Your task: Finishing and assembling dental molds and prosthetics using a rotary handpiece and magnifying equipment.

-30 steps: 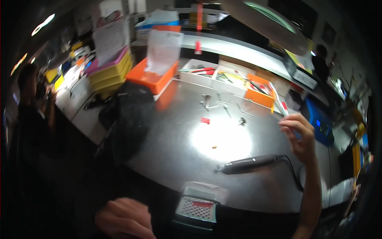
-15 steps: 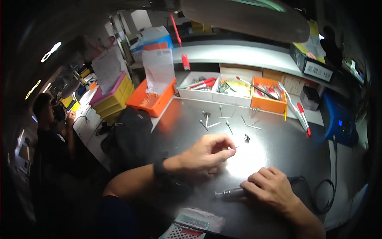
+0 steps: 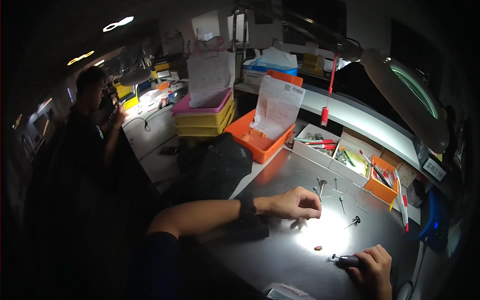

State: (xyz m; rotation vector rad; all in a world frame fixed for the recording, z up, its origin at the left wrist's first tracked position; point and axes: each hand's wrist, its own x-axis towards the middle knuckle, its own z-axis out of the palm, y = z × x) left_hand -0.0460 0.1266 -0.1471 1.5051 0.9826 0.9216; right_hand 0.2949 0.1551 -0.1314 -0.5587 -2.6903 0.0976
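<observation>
Nearest the close edge of the metal bench [image 3: 285, 265], a pale object [image 3: 287, 291] was cut off from sight, too little of it showing for me to name. To the near right, the right hand [image 3: 372, 267] was wrapped around a dark handpiece [image 3: 349, 261], from whose nose a small bit [image 3: 334, 257] pointed left. Just beyond that tip, slightly left, a small reddish-brown piece [image 3: 318, 248] lay loose in the near part of the lamplit patch, touched by neither hand. I thought a nudge from the tool could send it skidding, as nothing fenced it in, and a spinning tip let down carelessly might scratch the metal. Farther in, a disc-headed bit [image 3: 355, 220] lay on its side. To its left, the left hand [image 3: 295, 204], a black band [image 3: 247, 207] at its wrist, hung with thumb and fingers curled toward one another in a ring; whether they pinched anything I couldn't tell. Something tiny, held loosely there, could drop among the scattered shanked bits [image 3: 342, 202] beyond and be lost in the clutter; a sweeping knuckle might also roll those about. Past them stood a white tray [image 3: 312, 159], an orange box [image 3: 384, 189] to its right and a larger orange bin [image 3: 260, 155] to its left; far left, a co-worker [image 3: 85, 130] stood in shadow.
</observation>
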